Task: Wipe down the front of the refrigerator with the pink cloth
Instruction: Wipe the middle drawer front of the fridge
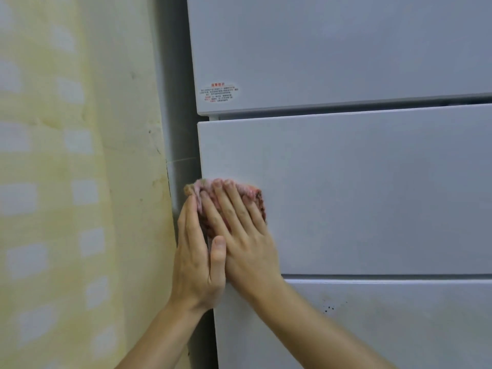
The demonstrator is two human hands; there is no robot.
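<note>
The pink cloth (254, 194) is pressed against the left edge of the refrigerator (372, 187) by the flat, straight-fingered left hand (194, 259) and right hand (247, 243), mid-wipe, and a rightward sweep is judged due next.

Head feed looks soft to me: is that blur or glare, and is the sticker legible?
Head view: blur, not glare; light is even on the refrigerator front, no hot spots. Head view: sticker print too smeared to read, pink cloth edges fuzzy under the left hand and right hand. Head view: door seams bow slightly from the wide lens.
</note>
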